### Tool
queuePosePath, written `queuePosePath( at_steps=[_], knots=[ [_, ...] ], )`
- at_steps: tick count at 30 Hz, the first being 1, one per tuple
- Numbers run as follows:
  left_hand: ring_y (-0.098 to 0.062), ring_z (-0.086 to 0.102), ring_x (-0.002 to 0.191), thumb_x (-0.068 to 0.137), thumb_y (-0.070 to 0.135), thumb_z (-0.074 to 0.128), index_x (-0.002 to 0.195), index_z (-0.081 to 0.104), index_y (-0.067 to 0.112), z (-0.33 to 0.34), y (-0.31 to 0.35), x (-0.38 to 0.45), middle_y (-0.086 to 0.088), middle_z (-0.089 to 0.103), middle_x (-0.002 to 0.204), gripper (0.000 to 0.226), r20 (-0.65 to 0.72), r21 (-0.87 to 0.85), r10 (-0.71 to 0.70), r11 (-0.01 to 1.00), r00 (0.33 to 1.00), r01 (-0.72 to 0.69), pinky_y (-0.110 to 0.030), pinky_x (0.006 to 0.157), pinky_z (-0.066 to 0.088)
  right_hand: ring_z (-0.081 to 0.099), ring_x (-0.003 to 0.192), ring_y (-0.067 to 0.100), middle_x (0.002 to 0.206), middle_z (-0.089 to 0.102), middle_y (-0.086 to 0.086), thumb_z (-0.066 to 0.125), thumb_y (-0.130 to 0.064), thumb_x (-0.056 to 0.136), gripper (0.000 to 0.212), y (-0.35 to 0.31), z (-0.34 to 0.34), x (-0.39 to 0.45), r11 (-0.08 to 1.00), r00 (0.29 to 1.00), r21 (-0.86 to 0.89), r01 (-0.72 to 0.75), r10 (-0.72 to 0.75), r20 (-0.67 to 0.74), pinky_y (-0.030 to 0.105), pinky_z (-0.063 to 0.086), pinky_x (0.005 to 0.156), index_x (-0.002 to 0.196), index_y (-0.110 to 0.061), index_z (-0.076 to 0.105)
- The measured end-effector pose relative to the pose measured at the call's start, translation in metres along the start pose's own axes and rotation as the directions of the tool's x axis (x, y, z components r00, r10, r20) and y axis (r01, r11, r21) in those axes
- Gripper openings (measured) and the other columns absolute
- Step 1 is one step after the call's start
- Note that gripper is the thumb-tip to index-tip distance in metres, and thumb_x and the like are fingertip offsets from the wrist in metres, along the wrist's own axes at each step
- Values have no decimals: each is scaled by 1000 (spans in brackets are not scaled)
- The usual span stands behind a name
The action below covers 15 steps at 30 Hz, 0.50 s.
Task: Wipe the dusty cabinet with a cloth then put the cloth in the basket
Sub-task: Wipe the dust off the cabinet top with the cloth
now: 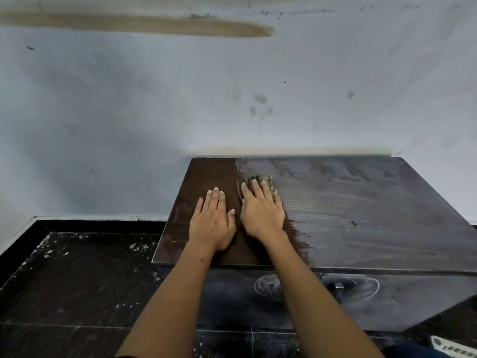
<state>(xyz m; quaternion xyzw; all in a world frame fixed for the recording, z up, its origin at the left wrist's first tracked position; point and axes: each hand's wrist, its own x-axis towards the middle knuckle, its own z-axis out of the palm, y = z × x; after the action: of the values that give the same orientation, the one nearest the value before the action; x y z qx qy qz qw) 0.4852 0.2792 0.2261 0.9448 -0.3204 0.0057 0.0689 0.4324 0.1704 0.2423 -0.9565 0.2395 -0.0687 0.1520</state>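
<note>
Two bare hands flat on dark brown wooden cabinet (pixel 361 202), right hand (pixel 262 211) pressing grey-brown dusty cloth (pixel 254 183) under spread fingers, left hand (pixel 213 223) open, empty, just beside it on the wiped strip

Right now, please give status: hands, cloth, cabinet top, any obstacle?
Left hand flat on wiped strip, empty. Right hand pressing cloth at dust edge. Cabinet top mostly dusty to the right. No obstacle on it; basket not in view.

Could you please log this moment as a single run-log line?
stage: wiping | right hand: flat on cloth | left hand: flat on cabinet top | left strip clean, rest dusty | basket: not seen
</note>
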Motion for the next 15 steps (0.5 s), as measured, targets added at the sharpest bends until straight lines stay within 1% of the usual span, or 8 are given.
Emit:
queuePosePath(
  at_steps=[2, 4, 6, 10, 12, 15],
  knots=[
    [-15, -4, 147, 101, 37, 17, 151, 5, 9, -1, -1, 1, -5, -1, 160, 58, 1, -13, 2, 1000, 1000, -2, -34, 119, -2, -2, 147, 20, 160, 5, 0, 25, -31, 101, 52, -1, 1, 33, 1000, 998, -15, -19, 20, 56, 44, 1, 119, 151, -25, 14],
    [-15, -4, 146, 101, 37, 16, 151, 5, 10, -1, -1, 1, -5, -1, 160, 58, 5, -20, 4, 1000, 1000, -3, -33, 119, -2, -2, 147, 20, 160, 5, 1, 24, -30, 101, 51, -1, 3, 42, 999, 998, -26, -26, 27, 52, 44, 1, 119, 151, -24, 15],
    [-15, -5, 146, 101, 37, 16, 151, 5, 10, -1, -1, 1, -4, -1, 159, 58, 14, -23, 0, 1000, 1000, 0, -33, 119, -2, -1, 147, 19, 160, 8, 0, 24, -30, 101, 50, -1, 4, 26, 1000, 1000, 8, -21, 21, 9, 43, 1, 119, 151, -25, 17],
    [-15, -4, 147, 101, 36, 17, 151, 6, 10, 0, -1, 1, -5, 0, 160, 57, 6, -27, 0, 1000, 1000, 0, -34, 119, -2, 1, 147, 15, 159, 10, -3, 25, -32, 101, 47, -2, 8, -56, 997, 992, 45, -55, 60, -110, 39, 2, 119, 148, -31, 21],
    [-15, -4, 147, 101, 36, 17, 151, 6, 10, 1, -2, 1, -5, 0, 160, 57, 1, -32, -1, 999, 1000, 1, -34, 119, -2, 0, 147, 14, 159, 9, -5, 25, -31, 102, 48, -3, 6, -84, 998, 992, 23, -56, 58, -109, 38, 1, 118, 149, -31, 20],
    [-15, -3, 147, 101, 36, 17, 151, 6, 11, 1, -2, 1, -4, 1, 160, 57, -14, -29, -1, 1000, 1000, 1, -33, 119, -1, 0, 147, 14, 159, 9, -5, 26, -30, 102, 48, -2, 3, -61, 998, 995, 44, -51, 54, -81, 38, 1, 118, 149, -31, 20]
  ],
)
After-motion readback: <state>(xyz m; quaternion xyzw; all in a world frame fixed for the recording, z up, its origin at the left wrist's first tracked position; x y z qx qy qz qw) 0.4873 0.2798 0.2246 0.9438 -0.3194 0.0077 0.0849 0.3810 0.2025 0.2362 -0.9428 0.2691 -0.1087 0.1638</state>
